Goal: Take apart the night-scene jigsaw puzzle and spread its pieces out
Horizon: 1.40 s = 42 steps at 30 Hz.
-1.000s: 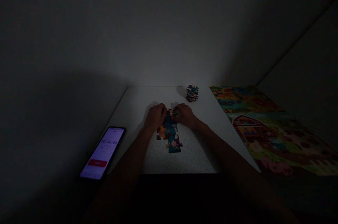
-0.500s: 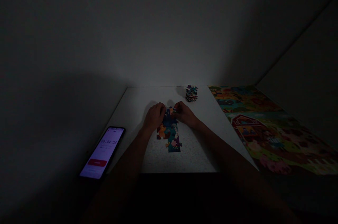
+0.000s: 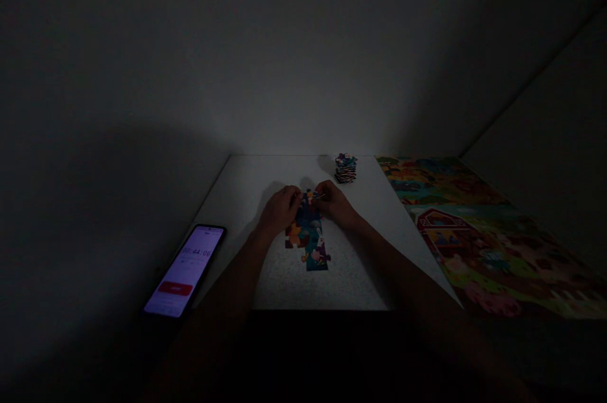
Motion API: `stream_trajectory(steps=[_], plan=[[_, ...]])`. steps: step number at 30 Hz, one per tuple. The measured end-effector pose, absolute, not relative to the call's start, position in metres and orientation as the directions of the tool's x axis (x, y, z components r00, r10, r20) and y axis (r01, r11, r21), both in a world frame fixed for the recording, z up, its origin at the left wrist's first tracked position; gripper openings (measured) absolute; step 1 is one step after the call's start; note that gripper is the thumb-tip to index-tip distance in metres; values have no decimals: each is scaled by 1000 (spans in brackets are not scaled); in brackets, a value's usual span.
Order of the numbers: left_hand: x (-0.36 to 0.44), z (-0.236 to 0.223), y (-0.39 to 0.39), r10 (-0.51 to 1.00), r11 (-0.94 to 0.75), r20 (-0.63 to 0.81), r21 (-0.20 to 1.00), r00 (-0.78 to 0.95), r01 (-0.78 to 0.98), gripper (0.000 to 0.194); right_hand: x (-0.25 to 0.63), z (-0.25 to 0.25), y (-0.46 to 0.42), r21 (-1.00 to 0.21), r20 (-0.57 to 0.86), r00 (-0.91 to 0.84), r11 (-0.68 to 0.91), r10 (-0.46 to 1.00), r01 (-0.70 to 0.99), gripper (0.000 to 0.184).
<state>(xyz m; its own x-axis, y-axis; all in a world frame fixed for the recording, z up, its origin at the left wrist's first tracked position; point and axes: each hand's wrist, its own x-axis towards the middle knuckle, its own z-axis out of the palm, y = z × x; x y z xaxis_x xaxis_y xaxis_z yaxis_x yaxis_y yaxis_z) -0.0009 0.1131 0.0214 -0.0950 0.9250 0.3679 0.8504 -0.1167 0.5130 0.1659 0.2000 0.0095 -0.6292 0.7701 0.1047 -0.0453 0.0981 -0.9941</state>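
Observation:
A partly joined jigsaw puzzle [image 3: 310,235] with dark blue, orange and white-rabbit pictures lies on the white table between my hands. My left hand [image 3: 281,208] has its fingers closed at the puzzle's upper left edge. At the upper right, my right hand [image 3: 336,205] pinches a jigsaw piece [image 3: 313,197] at the puzzle's far end. That piece appears slightly tilted, and the fingers partly cover it. Dim light hides the exact finger contact.
Behind my right hand stands a stack of jigsaw pieces [image 3: 346,169]. A phone [image 3: 184,271] showing a timer lies at the left edge of the table [image 3: 265,289]. Colourful farm and animal pictures [image 3: 484,245] cover the right side. A pale wall [image 3: 294,74] rises behind.
The view has shifted slightly. The puzzle has slid a little to the right, and the piece at its far end has tilted in my right hand's fingers. Both hands stay close to it.

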Motion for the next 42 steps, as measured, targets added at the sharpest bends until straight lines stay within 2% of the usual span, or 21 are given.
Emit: stream_trajectory(steps=[12,19,23,29,33,38,42], plan=[[0,23,112,921,-143,382,502,-71,853,21,164,15,196,-998,45,-563,63,825,13,36],[-1,20,113,925,-132,372,500,-75,856,20,167,19,206,-987,148,-492,157,858,-24,35],[-1,20,113,928,-134,367,504,-71,854,21,179,31,217,-978,207,-365,192,908,-77,36],[0,21,114,931,-147,361,514,-58,845,20,206,49,251,-952,286,-8,283,958,-118,40],[0,23,113,929,-159,365,520,-51,839,18,211,58,282,-960,273,114,279,955,-38,41],[-1,24,112,929,-160,365,537,-57,829,17,200,52,308,-969,244,124,238,962,68,32],[-2,23,112,927,-169,369,554,-59,815,20,196,41,314,-946,288,133,260,948,192,28]])
